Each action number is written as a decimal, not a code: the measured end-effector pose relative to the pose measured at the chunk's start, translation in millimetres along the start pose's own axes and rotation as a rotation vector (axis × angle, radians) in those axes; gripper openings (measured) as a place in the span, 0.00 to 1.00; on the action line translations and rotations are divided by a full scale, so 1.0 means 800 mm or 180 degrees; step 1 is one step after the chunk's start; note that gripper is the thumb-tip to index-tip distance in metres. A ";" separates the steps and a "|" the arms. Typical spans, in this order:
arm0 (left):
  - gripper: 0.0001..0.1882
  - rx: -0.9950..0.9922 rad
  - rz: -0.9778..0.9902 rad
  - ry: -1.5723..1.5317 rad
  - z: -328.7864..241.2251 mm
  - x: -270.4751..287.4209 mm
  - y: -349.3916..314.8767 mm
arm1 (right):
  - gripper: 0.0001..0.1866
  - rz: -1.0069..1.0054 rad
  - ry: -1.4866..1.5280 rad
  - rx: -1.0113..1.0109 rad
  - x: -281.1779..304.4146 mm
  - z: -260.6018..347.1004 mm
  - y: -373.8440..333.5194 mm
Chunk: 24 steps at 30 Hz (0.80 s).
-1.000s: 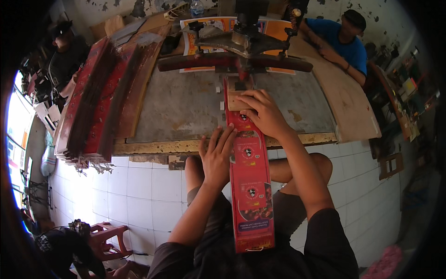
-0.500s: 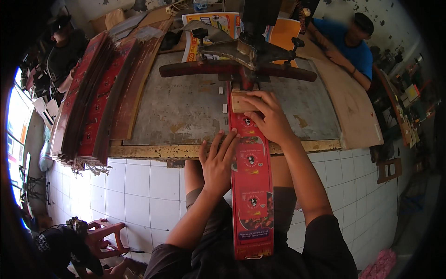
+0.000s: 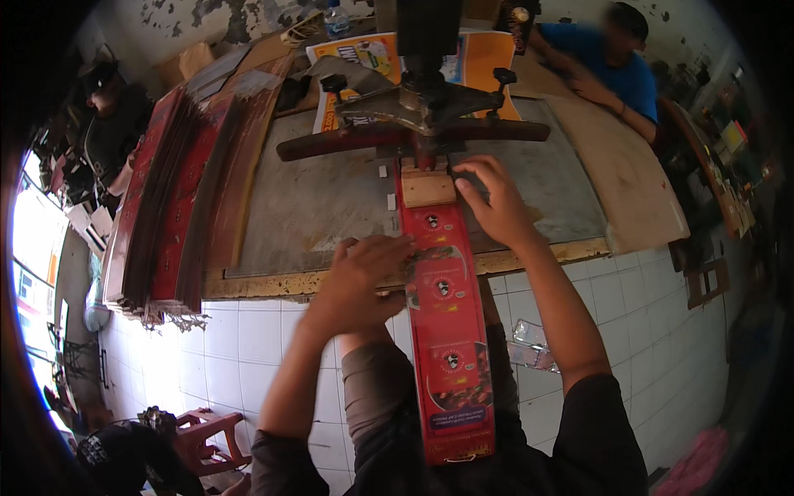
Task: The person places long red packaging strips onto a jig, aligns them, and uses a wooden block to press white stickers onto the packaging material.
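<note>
A long red printed strip, like a calendar board (image 3: 442,314), runs from beneath the press head back toward my lap, past the table's front edge. On its far end lies a small wooden block (image 3: 428,192), right under the dark metal press (image 3: 422,112) with its wide crossbar. My left hand (image 3: 360,273) is at the strip's left edge, fingertips reaching it, thumb apart from the fingers. My right hand (image 3: 499,202) hovers just right of the block, fingers curved and parted, holding nothing. Two small pale pieces (image 3: 392,202) sit on the grey tabletop left of the strip.
Stacks of red strips (image 3: 178,207) stand at the table's left. Printed orange sheets (image 3: 488,70) lie behind the press. A person in blue (image 3: 571,50) sits at far right, another person (image 3: 112,124) at far left. A red stool (image 3: 211,438) is on the tiled floor.
My right hand has let go of the wooden block and drawn off to its right. My left hand has slid left and down off the strip's surface to its edge. The view has shifted slightly.
</note>
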<state>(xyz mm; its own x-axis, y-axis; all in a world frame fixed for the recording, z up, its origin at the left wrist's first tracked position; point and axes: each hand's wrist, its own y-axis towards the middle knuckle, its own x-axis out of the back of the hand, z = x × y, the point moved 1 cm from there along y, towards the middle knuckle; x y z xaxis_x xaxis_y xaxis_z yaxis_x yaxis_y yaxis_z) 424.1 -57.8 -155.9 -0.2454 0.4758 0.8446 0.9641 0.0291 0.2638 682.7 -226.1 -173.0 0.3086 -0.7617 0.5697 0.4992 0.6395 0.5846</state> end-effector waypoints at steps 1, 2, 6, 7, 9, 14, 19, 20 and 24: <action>0.43 -0.0135 0.0260 -0.0205 0.017 0.018 0.007 | 0.15 0.0147 -0.0265 0.0018 0.008 -0.016 0.004; 0.39 -0.0050 0.0396 -0.0405 0.035 0.033 0.016 | 0.15 0.0308 -0.0488 0.0038 0.012 -0.030 0.008; 0.31 0.0055 -0.0303 -0.0130 0.090 0.037 0.074 | 0.20 0.0561 -0.0658 0.0214 -0.002 -0.056 0.021; 0.29 0.0014 -0.0401 0.0136 0.098 0.031 0.089 | 0.20 0.0519 -0.0638 0.0305 -0.006 -0.059 0.027; 0.26 -0.0048 -0.0572 0.0455 0.106 0.017 0.105 | 0.22 0.0448 -0.0747 0.0358 -0.012 -0.057 0.017; 0.26 -0.0149 -0.0637 0.0583 0.110 0.000 0.107 | 0.26 0.0508 -0.0849 0.0464 -0.009 -0.056 0.007; 0.27 -0.0146 -0.0536 0.0674 0.107 -0.006 0.105 | 0.26 0.0676 -0.0942 0.0463 -0.007 -0.048 0.009; 0.27 -0.0145 -0.0497 0.0685 0.108 -0.006 0.104 | 0.26 0.0666 -0.0940 0.0462 -0.008 -0.047 0.009; 0.27 -0.0218 -0.0529 0.0806 0.105 -0.005 0.106 | 0.25 0.0616 -0.0989 0.0493 -0.010 -0.052 0.007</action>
<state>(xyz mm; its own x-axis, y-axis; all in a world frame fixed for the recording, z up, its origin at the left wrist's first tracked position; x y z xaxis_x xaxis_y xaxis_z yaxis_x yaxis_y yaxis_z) 515.5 16.7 -176.5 -0.4248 0.2351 0.8742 0.9018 0.0246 0.4315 716.9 -221.1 -198.2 0.1135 -0.5730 0.8117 0.3206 0.7944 0.5160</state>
